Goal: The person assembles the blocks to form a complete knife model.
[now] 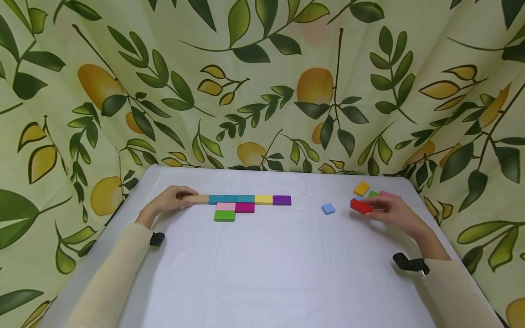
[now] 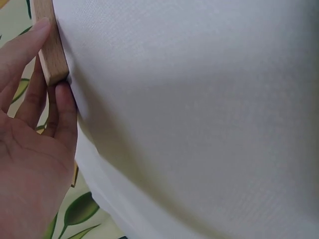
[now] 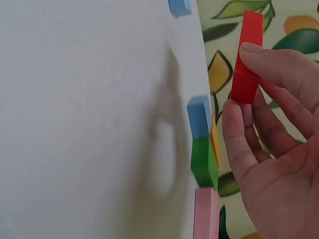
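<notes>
At the left end of a row of flat blocks, my left hand (image 1: 174, 199) pinches a plain wooden block (image 1: 198, 199), thumb on its face in the left wrist view. Along the row come teal blocks (image 1: 223, 199), a yellow block (image 1: 264, 200) and a purple block (image 1: 282, 200). Below them lie a pale pink block (image 1: 226, 206), a magenta block (image 1: 244, 208) and a green block (image 1: 224, 216). Over at the right, my right hand (image 1: 395, 214) holds a red block (image 1: 361, 207) between thumb and fingers, raised above the table in the right wrist view (image 3: 247, 59).
A small light blue block (image 1: 328, 208) lies between the row and my right hand. Beside that hand are an orange-yellow block (image 1: 362, 188), a green block (image 3: 203, 162), a pink block (image 3: 206, 214) and another blue block (image 3: 199, 117). A patterned curtain (image 1: 262, 91) hangs behind the white-covered table (image 1: 254, 273).
</notes>
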{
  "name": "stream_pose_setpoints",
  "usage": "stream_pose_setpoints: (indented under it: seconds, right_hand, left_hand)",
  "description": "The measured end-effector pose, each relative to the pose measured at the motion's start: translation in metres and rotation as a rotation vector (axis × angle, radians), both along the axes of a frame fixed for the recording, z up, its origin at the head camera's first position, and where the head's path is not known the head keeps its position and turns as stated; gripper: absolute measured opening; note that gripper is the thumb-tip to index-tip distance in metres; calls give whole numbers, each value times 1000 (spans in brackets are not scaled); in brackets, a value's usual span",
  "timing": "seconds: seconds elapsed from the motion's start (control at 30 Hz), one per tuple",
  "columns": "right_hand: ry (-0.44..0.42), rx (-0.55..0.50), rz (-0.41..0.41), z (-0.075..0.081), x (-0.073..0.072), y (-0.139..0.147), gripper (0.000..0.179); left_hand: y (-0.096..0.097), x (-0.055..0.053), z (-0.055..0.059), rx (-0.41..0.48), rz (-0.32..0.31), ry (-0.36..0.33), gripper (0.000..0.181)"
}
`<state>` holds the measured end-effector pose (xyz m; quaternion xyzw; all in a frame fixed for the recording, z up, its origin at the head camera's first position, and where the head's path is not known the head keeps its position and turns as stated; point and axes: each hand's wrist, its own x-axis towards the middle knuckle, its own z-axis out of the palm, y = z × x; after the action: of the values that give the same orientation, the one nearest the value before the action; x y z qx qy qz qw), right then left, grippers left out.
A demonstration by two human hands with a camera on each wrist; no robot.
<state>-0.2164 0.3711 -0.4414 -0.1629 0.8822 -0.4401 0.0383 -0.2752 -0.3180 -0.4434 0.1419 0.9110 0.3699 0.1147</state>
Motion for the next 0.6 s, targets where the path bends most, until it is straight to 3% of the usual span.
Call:
stream_pose_setpoints:
  seconds: [0.33,0.6]
  right_hand:
    - [-74,-19,13,2,-10,-36,46]
    - [-91,-97,81,-6,-21,-66,44]
  left_hand:
    - [4,1,4,14,-19,7,34]
    - [4,1,4,17,-15,16,32]
